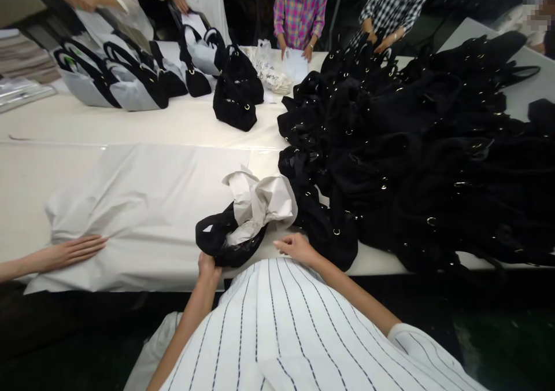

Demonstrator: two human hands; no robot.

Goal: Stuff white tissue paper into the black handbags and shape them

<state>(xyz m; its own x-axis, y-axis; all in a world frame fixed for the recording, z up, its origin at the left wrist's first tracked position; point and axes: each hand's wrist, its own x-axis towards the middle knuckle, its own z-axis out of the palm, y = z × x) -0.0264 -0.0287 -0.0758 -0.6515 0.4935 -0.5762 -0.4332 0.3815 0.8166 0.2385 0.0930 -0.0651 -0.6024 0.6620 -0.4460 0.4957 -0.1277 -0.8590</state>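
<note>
— White table fills my feed, with a black pile of bags heaped along its right side.
— Closer in?
— One bag sits at the near edge, paper bulging out; I'd say it could spill if the bag tips. Its rim is pinched by the left hand, fingertips hidden; the right hand lies loosely open, empty.

left hand clenched; right hand loosely open

Paper in bag, heap rightward
</note>
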